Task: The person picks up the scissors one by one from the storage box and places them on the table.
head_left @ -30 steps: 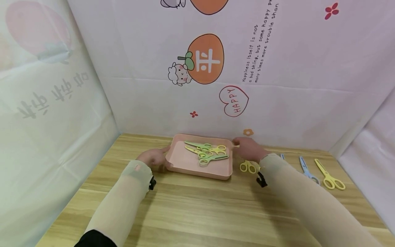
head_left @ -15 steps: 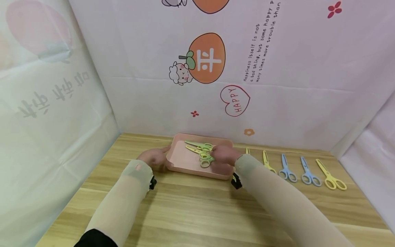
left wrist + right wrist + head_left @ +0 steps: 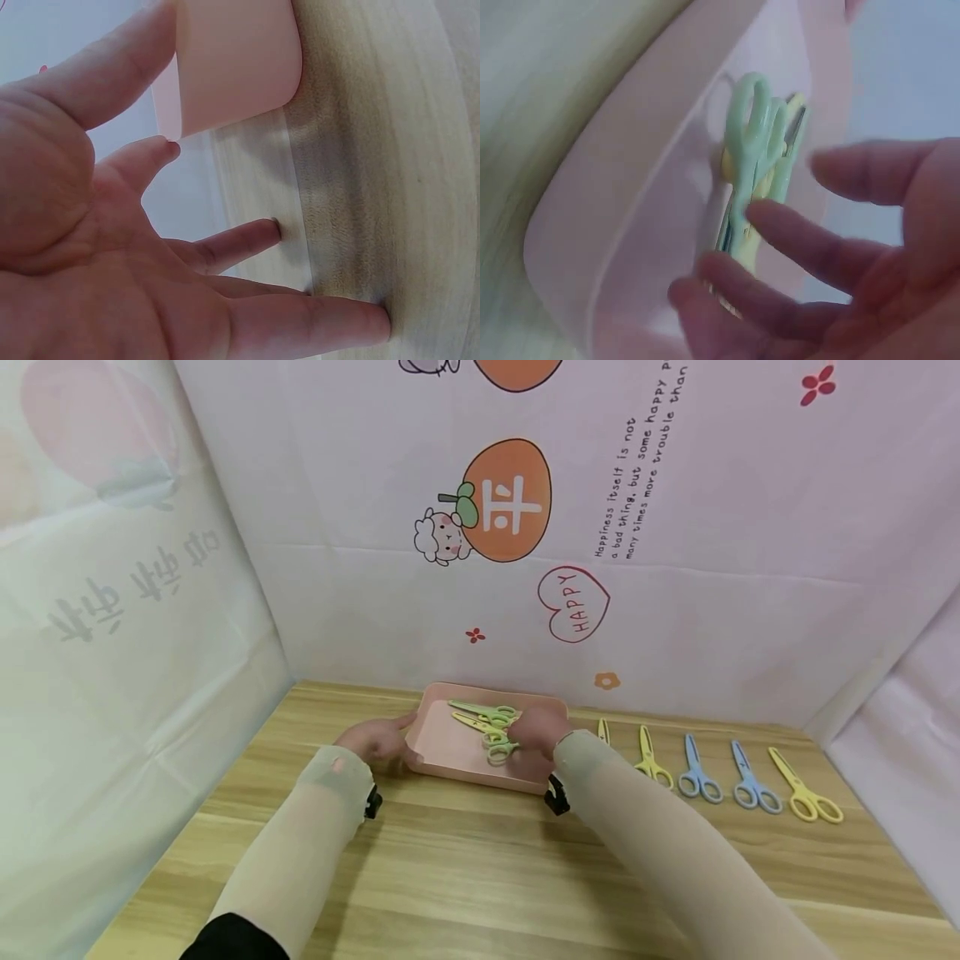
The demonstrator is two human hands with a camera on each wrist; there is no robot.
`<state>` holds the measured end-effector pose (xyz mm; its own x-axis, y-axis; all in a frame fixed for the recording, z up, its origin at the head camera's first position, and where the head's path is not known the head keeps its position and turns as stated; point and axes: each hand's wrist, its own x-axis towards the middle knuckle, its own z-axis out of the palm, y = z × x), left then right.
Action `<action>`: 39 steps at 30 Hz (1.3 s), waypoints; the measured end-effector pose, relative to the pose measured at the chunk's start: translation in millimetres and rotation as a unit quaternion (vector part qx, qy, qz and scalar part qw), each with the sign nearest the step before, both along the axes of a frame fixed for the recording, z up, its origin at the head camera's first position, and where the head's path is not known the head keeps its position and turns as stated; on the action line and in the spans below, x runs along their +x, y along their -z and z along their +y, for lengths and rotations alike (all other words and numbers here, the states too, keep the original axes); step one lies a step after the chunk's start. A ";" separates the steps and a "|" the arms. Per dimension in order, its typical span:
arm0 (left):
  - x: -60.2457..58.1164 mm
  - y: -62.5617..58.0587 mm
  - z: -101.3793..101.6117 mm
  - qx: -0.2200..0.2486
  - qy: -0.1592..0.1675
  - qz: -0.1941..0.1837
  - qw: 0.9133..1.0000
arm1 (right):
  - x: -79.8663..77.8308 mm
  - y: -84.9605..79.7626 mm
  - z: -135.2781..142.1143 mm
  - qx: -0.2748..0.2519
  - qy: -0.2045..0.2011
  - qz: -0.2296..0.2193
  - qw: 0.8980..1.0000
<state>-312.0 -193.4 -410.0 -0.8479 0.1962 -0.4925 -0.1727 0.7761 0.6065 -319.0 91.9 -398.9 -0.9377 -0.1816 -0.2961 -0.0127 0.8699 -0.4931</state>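
Observation:
A pink tray (image 3: pixel 450 752) stands at the back of the table, with several pairs of scissors piled in it. My left hand (image 3: pixel 375 741) is at its left side; thumb and index finger touch the tray wall (image 3: pixel 240 67), and the other fingers stretch to the tabletop. Over the tray's right half is my right hand (image 3: pixel 538 731), thumb and fingers spread. In the right wrist view, a fingertip (image 3: pixel 761 214) meets or nearly meets pale green scissors (image 3: pixel 746 142). Other green scissors (image 3: pixel 480 707) and yellow scissors (image 3: pixel 472 722) lie beneath or beside them, partly hidden.
Right of the tray, a row of scissors lies on the wooden table (image 3: pixel 465 877): yellow scissors (image 3: pixel 603 727) partly behind my right arm, yellow scissors (image 3: pixel 651 762), blue scissors (image 3: pixel 693 768), more blue scissors (image 3: pixel 747 777) and yellow scissors (image 3: pixel 802 792). A printed cloth (image 3: pixel 360 610) hangs behind.
My right hand has moved left from a pair of yellow scissors beside the tray to above the pile inside it. My left hand has stayed at the tray's side.

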 end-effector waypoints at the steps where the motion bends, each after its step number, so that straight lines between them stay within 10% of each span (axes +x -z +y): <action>1: -0.3 0.2 -0.3 -0.003 0.000 0.001 1.000 | -0.6 -0.3 -2.1 0.012 0.002 -0.012 1.000; 25: -5.8 1.7 0.4 -0.006 0.004 0.001 1.000 | -5.5 18.8 -20.6 0.228 -0.085 -0.027 0.970; 39: -0.7 -1.2 1.6 -0.005 0.002 0.004 1.000 | -1.5 -6.2 0.1 0.113 -0.077 -0.068 0.988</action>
